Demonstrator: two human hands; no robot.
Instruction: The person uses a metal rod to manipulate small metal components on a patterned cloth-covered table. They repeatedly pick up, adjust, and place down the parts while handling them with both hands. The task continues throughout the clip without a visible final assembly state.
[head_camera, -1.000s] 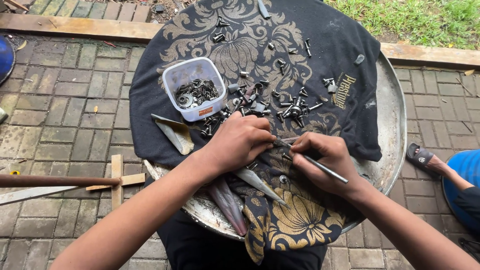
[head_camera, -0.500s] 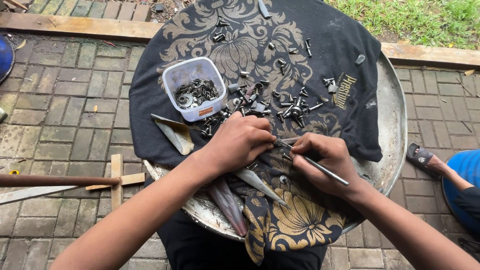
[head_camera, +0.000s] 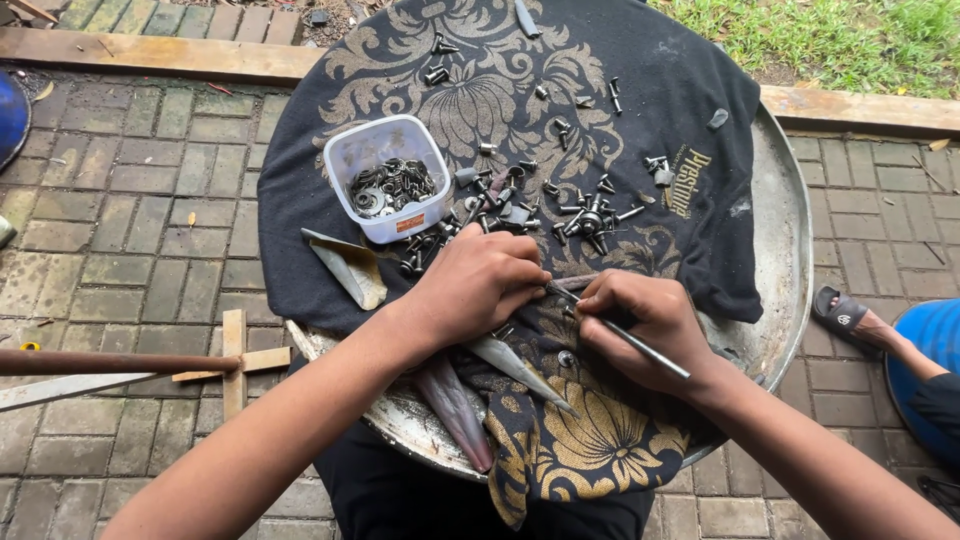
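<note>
Your left hand (head_camera: 478, 285) curls shut over a small part that cannot be made out, knuckles up, on the black and gold cloth (head_camera: 600, 110) spread over a round metal tray (head_camera: 785, 250). Your right hand (head_camera: 645, 325) grips a thin metal rod (head_camera: 640, 345), its tip meeting the left fingers. Loose screws and bolts (head_camera: 580, 215) lie just beyond your hands. Beside them, a clear plastic tub (head_camera: 385, 175) holds washers. Pointed metal blades (head_camera: 455, 405) rest under your left wrist.
</note>
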